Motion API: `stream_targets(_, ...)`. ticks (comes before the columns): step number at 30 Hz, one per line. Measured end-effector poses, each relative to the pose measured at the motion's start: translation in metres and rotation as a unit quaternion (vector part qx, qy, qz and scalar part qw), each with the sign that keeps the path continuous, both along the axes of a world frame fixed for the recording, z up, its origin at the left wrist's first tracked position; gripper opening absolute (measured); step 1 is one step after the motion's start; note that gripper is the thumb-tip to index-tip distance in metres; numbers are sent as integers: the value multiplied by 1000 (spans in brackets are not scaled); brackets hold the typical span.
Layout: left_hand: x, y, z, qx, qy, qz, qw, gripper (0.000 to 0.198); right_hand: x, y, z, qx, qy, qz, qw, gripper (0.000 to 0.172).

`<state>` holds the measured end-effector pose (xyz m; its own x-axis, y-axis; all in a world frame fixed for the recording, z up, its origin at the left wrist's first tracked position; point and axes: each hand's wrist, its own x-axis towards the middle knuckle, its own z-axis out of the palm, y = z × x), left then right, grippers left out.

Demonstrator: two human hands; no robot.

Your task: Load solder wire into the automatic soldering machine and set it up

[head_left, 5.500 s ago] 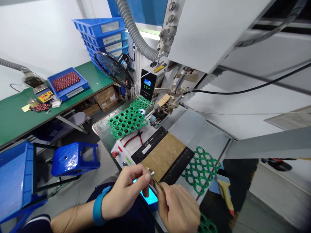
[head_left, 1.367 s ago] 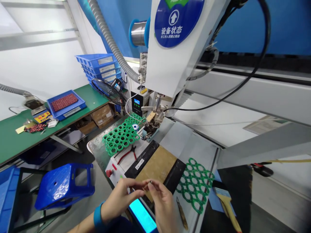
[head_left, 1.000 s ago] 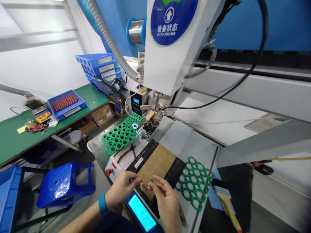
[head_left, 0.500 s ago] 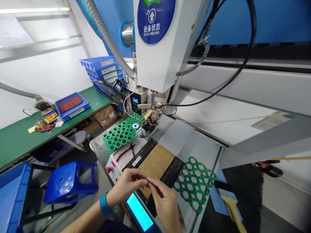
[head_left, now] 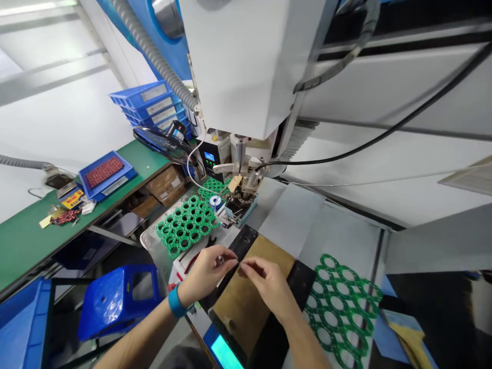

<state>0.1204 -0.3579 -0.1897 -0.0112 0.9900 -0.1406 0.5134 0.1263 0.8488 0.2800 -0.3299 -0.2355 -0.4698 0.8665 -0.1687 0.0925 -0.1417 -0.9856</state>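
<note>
My left hand, with a blue band on its wrist, is closed in a pinch above the left side of a tan plate. Facing it, my right hand also pinches, and the two sets of fingertips almost meet. Whatever lies between the fingers is too small to make out. The plate sits between black rails on the machine bed. To the right lies a green panel of joined rings. Partly behind my left hand are red-handled pliers.
A white machine head hangs over the bed, its tool assembly near a blue-white spool. More green ring panels lie left. A lit screen is at the front; a blue stool stands left. A brush lies at right.
Both hands have moved forward over the tan plate, their fingertips still close together. The view has shifted nearer to the machine, and the pliers are now partly covered by my left hand.
</note>
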Motion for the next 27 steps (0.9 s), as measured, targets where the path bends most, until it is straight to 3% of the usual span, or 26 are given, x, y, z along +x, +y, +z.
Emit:
stream_targets(5, -11, 38, -9, -9, 6, 1, 1000, 18, -6, 41, -12, 13, -23, 3, 1000, 22)
stream_targets(11, -24, 71, -24, 25, 91, 48, 994, 20, -12, 83, -41, 13, -31, -144, 989, 24)
stream_targets(13, -24, 78, -27, 28, 104, 44, 993, 27, -15, 90, -44, 4, -20, -157, 987, 25)
stream_targets(20, -14, 81, -26, -16, -9, 24, 1000, 23, -21, 71, -22, 88, -99, -109, 985, 22)
stream_targets(25, -11, 68, -20, -35, -49, 29, 998, 17, -10, 57, -12, 59, -70, -71, 993, 26)
stream_targets(27, -11, 63, -18, -37, -47, 37, 998, 18, 3, 57, -13, 66, -98, -104, 988, 33)
